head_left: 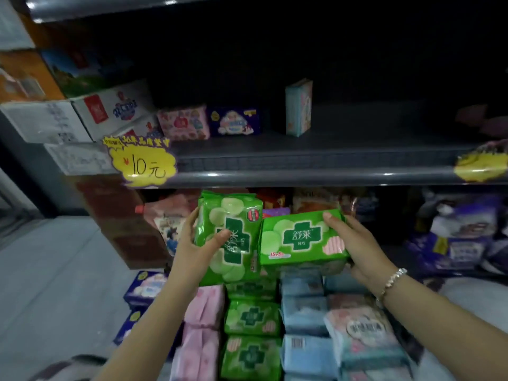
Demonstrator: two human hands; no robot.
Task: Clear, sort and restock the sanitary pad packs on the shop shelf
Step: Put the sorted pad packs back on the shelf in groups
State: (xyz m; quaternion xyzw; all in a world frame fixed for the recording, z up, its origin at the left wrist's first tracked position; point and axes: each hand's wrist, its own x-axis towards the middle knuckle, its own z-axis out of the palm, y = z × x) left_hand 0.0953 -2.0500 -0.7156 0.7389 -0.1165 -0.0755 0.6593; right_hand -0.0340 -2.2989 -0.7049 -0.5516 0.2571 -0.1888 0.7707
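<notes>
My left hand point(196, 246) grips a green pad pack point(233, 215) held upright, thumb across its front. My right hand point(354, 243) grips a second green pad pack point(297, 237) held lengthwise beside the first; the two packs touch. Both are raised just below the dark shelf point(316, 160). On that shelf stand a pink pack point(183, 126), a purple pack point(235, 121) and an upright light-blue pack point(299, 107). Below my hands lie rows of sorted packs: pink point(203, 325), green point(251, 317) and light blue point(303, 314).
White cartons point(82, 116) sit stacked at the shelf's left end above a yellow 10-yuan price tag point(143, 163). Another yellow tag point(479, 165) hangs at the right. Purple and blue packs point(453, 237) fill the lower shelf right. Grey floor point(55, 270) lies left.
</notes>
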